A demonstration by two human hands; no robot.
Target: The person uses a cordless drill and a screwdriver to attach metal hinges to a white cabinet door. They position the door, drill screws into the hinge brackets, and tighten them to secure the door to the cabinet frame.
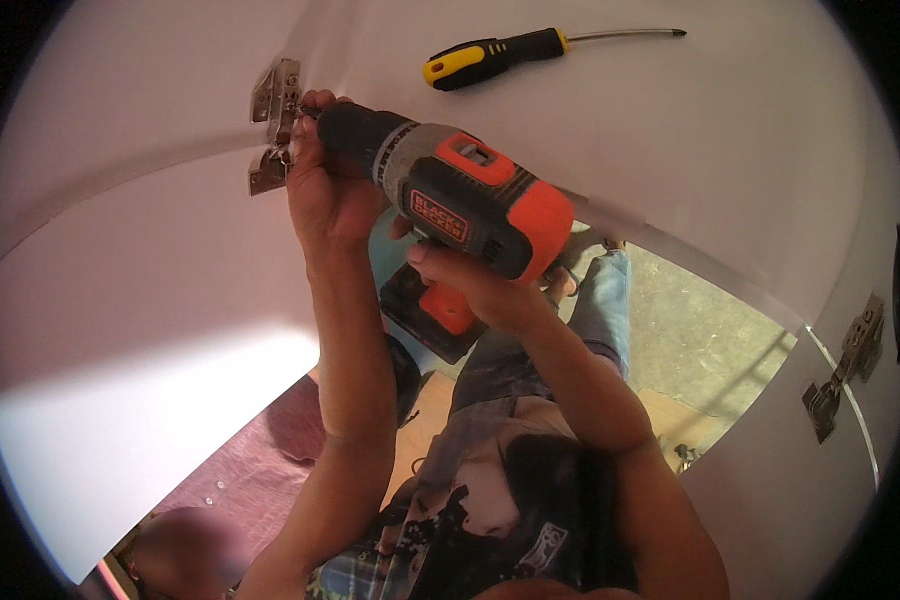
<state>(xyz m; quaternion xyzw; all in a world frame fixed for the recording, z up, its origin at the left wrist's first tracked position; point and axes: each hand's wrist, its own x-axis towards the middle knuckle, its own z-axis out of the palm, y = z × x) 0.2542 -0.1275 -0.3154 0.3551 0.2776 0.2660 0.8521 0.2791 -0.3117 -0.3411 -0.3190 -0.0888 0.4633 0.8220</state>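
My right hand (485, 290) is wrapped round the handle of an orange and black cordless drill (470, 195), which points up and to the left. Its battery (435, 312) hangs below the grip. The drill's nose reaches a metal cabinet hinge (288, 90) on the white panel (170, 120). My left hand (338, 205) is closed beside the nose, its fingertips bunched around the bit's tip against the hinge. Whatever they pinch is too small and covered to make out. Beyond the drill lies a yellow and black screwdriver (495, 58), its shaft toward the right.
A second hinge (845, 370) is fixed on the right, where another white panel joins. Someone in a dark red shirt (250, 440) is close at the lower left. Jeans-clad legs (603, 300) and concrete floor (710, 310) show below the panel's edge.
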